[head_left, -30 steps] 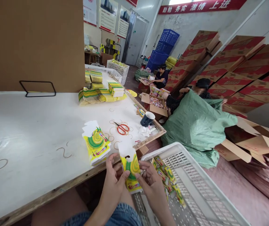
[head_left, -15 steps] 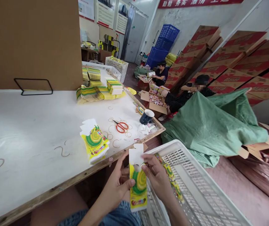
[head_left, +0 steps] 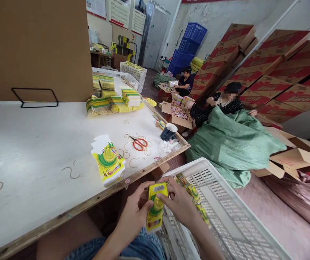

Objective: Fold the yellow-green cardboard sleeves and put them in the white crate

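A small yellow and green carton [head_left: 155,209] is held upright between both hands, above my lap. Its top flap, printed with a barcode, is folded over toward me. My left hand [head_left: 136,206] grips the carton's left side, thumb on the front. On the other side my right hand [head_left: 178,200] has its thumb pressed on the front below the flap, its fingers behind the top. To the left, a fanned stack of flat cartons [head_left: 108,160] lies on the white table [head_left: 41,144]. Filled-looking yellow packs [head_left: 194,193] sit in the white plastic crate [head_left: 225,209] at my right.
Red-handled scissors [head_left: 139,143] lie among loose rubber bands, near a dark mug [head_left: 168,132] by the wooden table edge. More bundled cartons [head_left: 106,105] stand farther back. Beyond the crate, a person [head_left: 229,97] handles a green sack [head_left: 233,141]; another person [head_left: 185,83] sits behind.
The carton's white top flap, upright before, is now folded down with its barcode side showing. My right hand has closed in on the carton's top. The co-worker's green sack has sunk lower.
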Demonstrator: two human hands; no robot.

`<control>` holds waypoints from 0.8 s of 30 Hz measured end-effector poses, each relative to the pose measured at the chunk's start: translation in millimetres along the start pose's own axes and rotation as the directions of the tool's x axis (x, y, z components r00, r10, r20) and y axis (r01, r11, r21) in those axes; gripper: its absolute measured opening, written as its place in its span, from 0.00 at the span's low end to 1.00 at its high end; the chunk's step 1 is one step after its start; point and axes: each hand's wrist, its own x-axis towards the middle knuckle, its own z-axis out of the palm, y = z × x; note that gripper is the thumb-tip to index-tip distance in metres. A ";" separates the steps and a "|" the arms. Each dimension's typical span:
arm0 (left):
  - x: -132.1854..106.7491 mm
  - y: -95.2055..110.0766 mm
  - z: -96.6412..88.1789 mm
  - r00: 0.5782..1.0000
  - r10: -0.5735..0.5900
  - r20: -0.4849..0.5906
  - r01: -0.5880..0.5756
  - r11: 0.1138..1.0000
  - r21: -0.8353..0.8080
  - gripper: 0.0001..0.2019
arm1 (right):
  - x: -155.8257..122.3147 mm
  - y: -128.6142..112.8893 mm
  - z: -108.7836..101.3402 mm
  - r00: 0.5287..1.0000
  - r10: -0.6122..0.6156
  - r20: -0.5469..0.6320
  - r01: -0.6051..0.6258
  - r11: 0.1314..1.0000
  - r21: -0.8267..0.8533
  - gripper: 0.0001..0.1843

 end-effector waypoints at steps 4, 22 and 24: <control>1.4 3.4 -0.9 0.999 -0.024 -0.021 0.023 0.998 -0.067 0.23 | 1.9 1.7 6.5 0.998 -0.003 -0.062 -0.007 0.987 -0.158 0.17; -6.7 42.2 -27.6 0.636 0.708 -0.309 -0.082 0.459 0.885 0.24 | 23.9 -7.9 -11.6 0.805 -0.362 -0.470 0.234 0.922 -0.309 0.13; -4.6 44.6 -40.1 0.681 0.637 -0.360 0.039 0.459 0.887 0.26 | 44.0 -22.8 18.2 0.879 -0.281 -0.385 0.261 0.960 -0.104 0.11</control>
